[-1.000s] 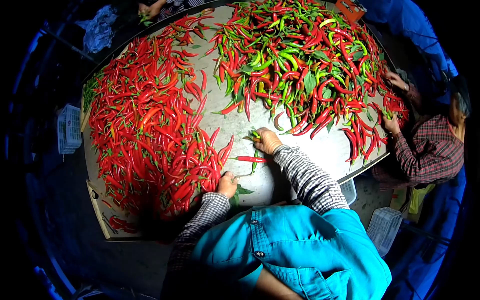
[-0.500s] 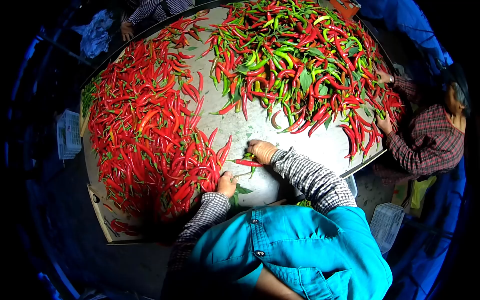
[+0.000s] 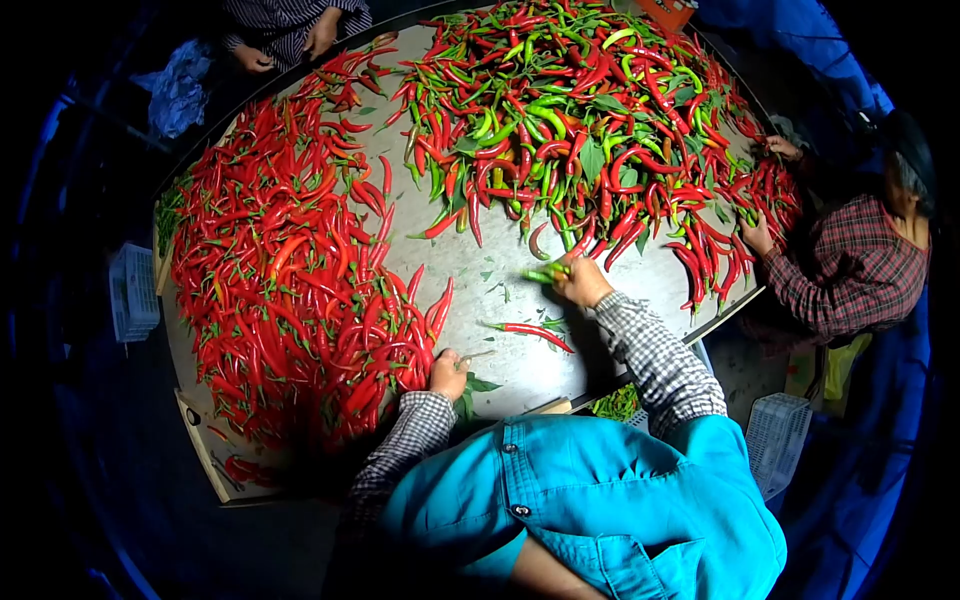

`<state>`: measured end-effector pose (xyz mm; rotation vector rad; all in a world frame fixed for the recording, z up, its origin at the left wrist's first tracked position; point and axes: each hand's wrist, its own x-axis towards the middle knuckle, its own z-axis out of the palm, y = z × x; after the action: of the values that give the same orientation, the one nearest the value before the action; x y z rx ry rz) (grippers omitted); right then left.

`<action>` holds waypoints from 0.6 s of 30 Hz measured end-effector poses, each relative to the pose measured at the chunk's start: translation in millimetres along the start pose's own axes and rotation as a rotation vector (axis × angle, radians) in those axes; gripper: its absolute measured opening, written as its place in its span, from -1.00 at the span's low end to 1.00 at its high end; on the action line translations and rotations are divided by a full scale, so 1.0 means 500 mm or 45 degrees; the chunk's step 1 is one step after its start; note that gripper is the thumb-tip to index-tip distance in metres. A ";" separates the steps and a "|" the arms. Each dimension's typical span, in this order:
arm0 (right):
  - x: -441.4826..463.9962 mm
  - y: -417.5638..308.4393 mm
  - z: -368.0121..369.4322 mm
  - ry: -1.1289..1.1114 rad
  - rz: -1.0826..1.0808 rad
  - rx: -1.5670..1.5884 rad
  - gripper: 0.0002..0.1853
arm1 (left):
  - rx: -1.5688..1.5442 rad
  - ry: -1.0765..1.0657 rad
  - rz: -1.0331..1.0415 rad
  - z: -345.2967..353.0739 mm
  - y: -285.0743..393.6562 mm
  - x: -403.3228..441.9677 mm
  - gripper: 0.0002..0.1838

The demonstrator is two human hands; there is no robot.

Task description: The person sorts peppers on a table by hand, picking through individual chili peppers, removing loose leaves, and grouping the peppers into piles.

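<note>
Green chilies (image 3: 545,273) stick out leftward from my right hand (image 3: 582,283), which is closed around them just below the mixed red and green pile (image 3: 600,130). My left hand (image 3: 450,373) rests at the right edge of the red chili heap (image 3: 290,260), its fingers closed on a thin brownish stem-like piece (image 3: 478,355). Between my hands a single red chili (image 3: 535,331) lies on the pale table (image 3: 510,375), with small leaf scraps around it. Green leaves (image 3: 475,390) lie beside my left hand.
A co-worker in a plaid shirt (image 3: 870,265) reaches into the pile from the right. Another person's hands (image 3: 322,35) show at the top left. White crates (image 3: 776,440) stand on the floor on both sides. Green chilies (image 3: 617,403) lie below the table's front edge.
My right hand has moved right and up with green chilies, away from the single red chili. My left hand has stayed about where it was. At the top left, the other person's hands have shifted.
</note>
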<state>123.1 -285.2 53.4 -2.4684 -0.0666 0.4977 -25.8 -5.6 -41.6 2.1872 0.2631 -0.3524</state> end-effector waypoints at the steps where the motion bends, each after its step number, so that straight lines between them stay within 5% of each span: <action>1: 0.021 -0.007 0.004 0.131 -0.046 -0.124 -0.78 | 0.021 -0.018 -0.011 -0.002 0.000 0.001 -0.75; 4: 0.074 -0.033 0.035 0.332 -0.089 -0.348 -0.73 | -0.019 -0.053 -0.040 0.000 -0.007 0.004 -0.74; 10: 0.091 -0.073 0.063 -0.062 -0.047 -0.599 -0.67 | 0.050 -0.031 -0.017 -0.001 -0.003 0.003 -0.76; 15: 0.085 -0.034 0.010 0.418 -0.113 -0.466 -0.73 | -0.064 -0.038 -0.030 0.004 -0.008 0.002 -0.74; 18: 0.114 -0.010 -0.019 0.297 0.222 -0.508 -0.69 | -0.076 -0.034 -0.045 0.002 -0.008 0.004 -0.75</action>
<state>179.9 -277.4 44.0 -2.9237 0.1608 0.2844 -25.5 -4.1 -45.6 2.1197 0.2945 -0.3882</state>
